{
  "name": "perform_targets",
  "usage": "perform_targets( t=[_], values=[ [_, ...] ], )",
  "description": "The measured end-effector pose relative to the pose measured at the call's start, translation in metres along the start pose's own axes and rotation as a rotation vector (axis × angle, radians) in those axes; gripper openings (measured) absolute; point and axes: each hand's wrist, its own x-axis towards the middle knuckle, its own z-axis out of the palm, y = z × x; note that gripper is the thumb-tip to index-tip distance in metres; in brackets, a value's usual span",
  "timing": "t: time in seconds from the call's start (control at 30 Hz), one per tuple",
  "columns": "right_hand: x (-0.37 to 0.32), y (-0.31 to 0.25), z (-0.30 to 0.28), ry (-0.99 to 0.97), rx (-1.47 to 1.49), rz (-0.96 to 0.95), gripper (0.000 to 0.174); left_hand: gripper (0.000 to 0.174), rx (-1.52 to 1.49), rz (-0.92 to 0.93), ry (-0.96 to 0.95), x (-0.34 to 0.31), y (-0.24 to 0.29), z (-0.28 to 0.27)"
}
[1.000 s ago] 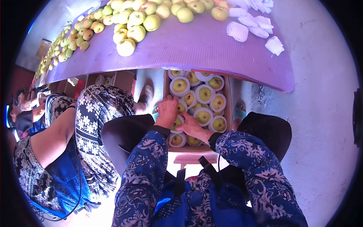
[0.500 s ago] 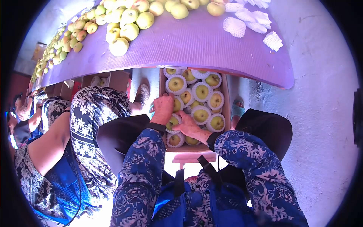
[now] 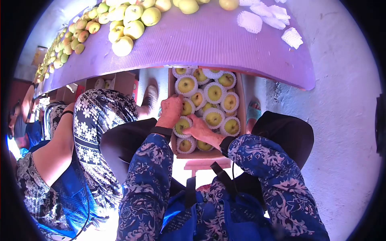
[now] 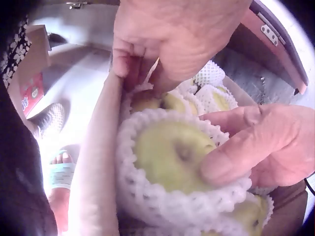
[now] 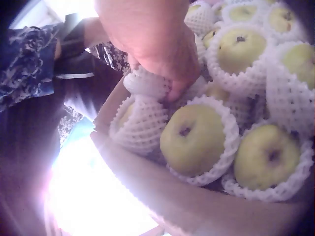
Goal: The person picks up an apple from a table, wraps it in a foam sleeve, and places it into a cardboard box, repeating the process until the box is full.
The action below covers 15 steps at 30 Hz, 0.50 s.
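My left hand (image 3: pixel 170 110) is at the left wall of a cardboard box (image 3: pixel 240 80). In the left wrist view its curled fingers pinch the edge of a white foam net (image 4: pixel 147 84) around an apple (image 4: pixel 145 102) beside that wall; the hand hides much of it. Nearer to me, my right hand (image 4: pixel 266 142) holds another netted apple (image 4: pixel 170 155), thumb on its top and fingers round its right side. This apple (image 3: pixel 181 126) lies stem-end up. Other netted apples (image 3: pixel 214 117) fill the box around both hands.
A purple ribbed tabletop (image 3: pixel 169 44) overhangs the box's far end. Loose apples (image 3: pixel 133 29) are heaped on its left, empty foam nets (image 3: pixel 250 21) on its right. Another person in a flowered skirt (image 3: pixel 100 116) sits close on the left. My knees flank the box.
The head view has shifted slightly. My right hand has turned a little, so more of the apple under its thumb shows. My left hand stays at the box's left wall.
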Motion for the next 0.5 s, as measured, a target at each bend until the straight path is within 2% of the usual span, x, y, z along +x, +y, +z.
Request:
perform_targets(
  t=[0.3, 0.47, 0.5],
  values=[
    [0.004, 0.002, -0.006, -0.073, 0.038, -0.069, 0.061, 0.021, -0.025, -0.014, 0.0, -0.004, 0.005, -0.007],
    [0.005, 0.007, -0.008, -0.09, 0.04, -0.079, 0.063, 0.029, -0.147, -0.036, 0.057, -0.012, 0.008, -0.013],
    [0.007, 0.012, -0.008, -0.091, 0.066, -0.069, 0.064, 0.035, -0.18, -0.062, 0.023, -0.016, 0.011, -0.019]
  ],
)
